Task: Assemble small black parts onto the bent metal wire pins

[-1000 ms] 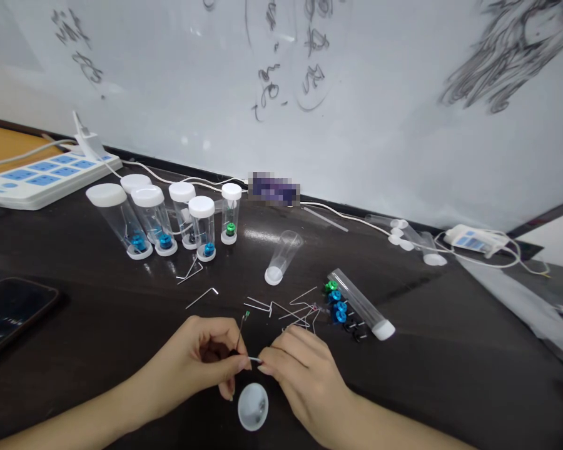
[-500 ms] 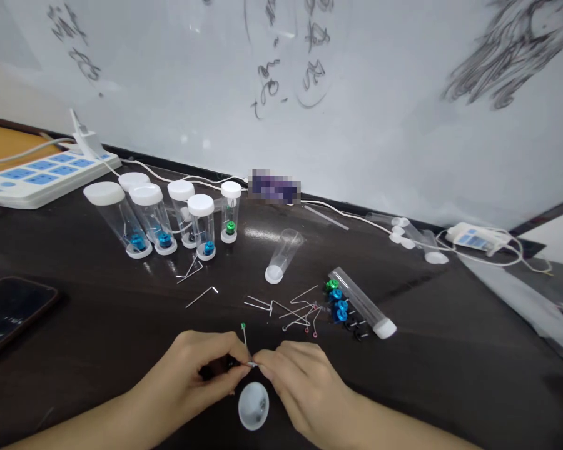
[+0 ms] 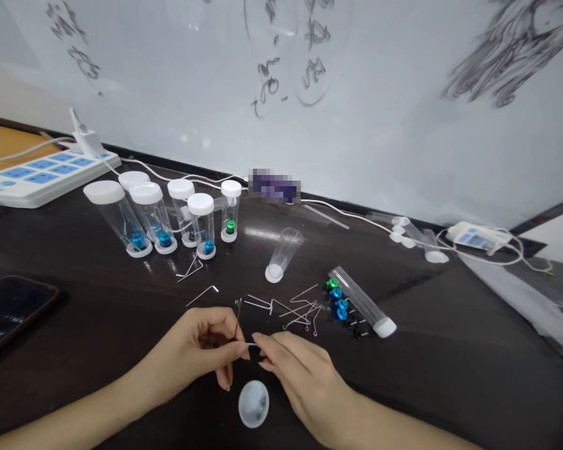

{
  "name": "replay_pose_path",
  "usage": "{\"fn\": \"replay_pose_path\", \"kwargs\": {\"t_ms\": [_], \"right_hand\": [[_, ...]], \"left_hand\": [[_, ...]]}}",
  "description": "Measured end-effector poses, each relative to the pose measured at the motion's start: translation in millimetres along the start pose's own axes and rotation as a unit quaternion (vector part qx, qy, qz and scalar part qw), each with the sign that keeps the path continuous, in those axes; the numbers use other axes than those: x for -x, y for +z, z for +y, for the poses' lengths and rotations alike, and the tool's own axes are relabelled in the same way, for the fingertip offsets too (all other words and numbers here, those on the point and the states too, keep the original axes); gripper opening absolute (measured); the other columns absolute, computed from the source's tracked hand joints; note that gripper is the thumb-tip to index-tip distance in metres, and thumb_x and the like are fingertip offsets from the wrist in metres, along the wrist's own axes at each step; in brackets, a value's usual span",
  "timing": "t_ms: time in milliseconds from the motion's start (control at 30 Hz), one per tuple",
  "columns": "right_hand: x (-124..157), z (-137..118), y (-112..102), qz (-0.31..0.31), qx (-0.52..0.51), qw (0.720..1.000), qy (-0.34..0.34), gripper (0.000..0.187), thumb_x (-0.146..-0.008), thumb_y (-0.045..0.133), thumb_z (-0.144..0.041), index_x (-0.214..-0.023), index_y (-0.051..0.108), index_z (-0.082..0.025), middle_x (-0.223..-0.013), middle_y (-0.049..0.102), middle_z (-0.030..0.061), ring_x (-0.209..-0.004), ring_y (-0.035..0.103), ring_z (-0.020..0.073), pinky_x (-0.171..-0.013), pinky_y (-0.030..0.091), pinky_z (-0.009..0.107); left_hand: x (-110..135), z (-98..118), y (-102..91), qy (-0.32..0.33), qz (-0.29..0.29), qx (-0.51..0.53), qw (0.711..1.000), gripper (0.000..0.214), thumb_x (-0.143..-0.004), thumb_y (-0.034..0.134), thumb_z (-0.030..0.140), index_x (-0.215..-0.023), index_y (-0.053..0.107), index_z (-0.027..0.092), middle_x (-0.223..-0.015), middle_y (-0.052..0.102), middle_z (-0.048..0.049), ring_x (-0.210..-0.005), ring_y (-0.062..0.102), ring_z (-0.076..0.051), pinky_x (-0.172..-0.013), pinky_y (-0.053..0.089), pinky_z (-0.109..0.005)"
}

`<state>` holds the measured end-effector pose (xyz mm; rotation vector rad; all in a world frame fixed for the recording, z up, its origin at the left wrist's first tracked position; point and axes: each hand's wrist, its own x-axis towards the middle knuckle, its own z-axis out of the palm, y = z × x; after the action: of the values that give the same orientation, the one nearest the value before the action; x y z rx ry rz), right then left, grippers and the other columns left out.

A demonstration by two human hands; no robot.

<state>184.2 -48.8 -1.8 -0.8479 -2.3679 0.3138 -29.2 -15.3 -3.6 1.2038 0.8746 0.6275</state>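
Note:
My left hand [image 3: 201,347] pinches a thin metal pin with a green tip [image 3: 237,315] that stands upright above the fingers. My right hand [image 3: 295,369] meets it from the right, its fingertips closed on a short silvery wire end [image 3: 252,344] between the two hands. A white cap [image 3: 253,404] lies on the dark table [image 3: 450,362] just below both hands. Loose bent wires [image 3: 286,309] and small blue and green knobs [image 3: 336,300] lie beyond my right hand.
Several capped clear vials [image 3: 159,215] with coloured knobs inside stand at the back left. Two clear tubes, an uncapped one [image 3: 282,253] and a longer one [image 3: 362,303], lie on their sides. A phone [image 3: 9,309] lies at the left edge, a power strip [image 3: 42,175] behind it, cables along the whiteboard.
Both hands dipped toward the cap, then rose again. The green-tipped pin has shifted slightly left and stands higher over my left fingers. The table items have not moved.

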Motion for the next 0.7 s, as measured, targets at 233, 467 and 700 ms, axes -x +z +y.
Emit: {"fn": "replay_pose_path", "kwargs": {"t_ms": [233, 467, 700], "right_hand": [[0.5, 1.1, -0.2, 0.005, 0.001, 1.000, -0.023, 0.035, -0.097, 0.040, -0.007, -0.131, 0.045, -0.006, -0.087, 0.065, 0.0108, -0.077, 0.064, 0.0180, -0.067, 0.059, 0.031], [5.6, 2.5, 0.0, -0.003, 0.021, 0.999, -0.038, 0.039, -0.096, 0.042, -0.005, -0.135, 0.041, -0.006, -0.093, 0.066, 0.0108, -0.083, 0.064, 0.0182, -0.071, 0.058, 0.030], [5.2, -1.8, -3.9, -0.045, 0.074, 0.995, -0.041, 0.037, -0.099, 0.026, -0.009, -0.129, 0.045, -0.002, -0.088, 0.067, 0.0137, -0.077, 0.065, 0.0221, -0.065, 0.059, 0.035]], "left_hand": [[-0.3, -2.0, 0.6, -0.006, -0.014, 0.061, 0.998, 0.015, -0.073, 0.073, 0.022, -0.078, 0.061, 0.014, -0.068, 0.069, 0.0001, -0.048, 0.064, -0.011, -0.048, 0.052, -0.021], [-1.3, -1.9, 1.6, -0.013, -0.018, 0.086, 0.996, 0.015, -0.069, 0.072, 0.011, -0.078, 0.061, 0.014, -0.071, 0.070, 0.0006, -0.049, 0.064, -0.010, -0.049, 0.054, -0.021], [-0.8, -7.9, 1.1, -0.022, -0.023, 0.083, 0.996, 0.017, -0.071, 0.072, 0.018, -0.079, 0.057, 0.015, -0.068, 0.070, -0.0005, -0.046, 0.064, -0.011, -0.044, 0.053, -0.021]]}}
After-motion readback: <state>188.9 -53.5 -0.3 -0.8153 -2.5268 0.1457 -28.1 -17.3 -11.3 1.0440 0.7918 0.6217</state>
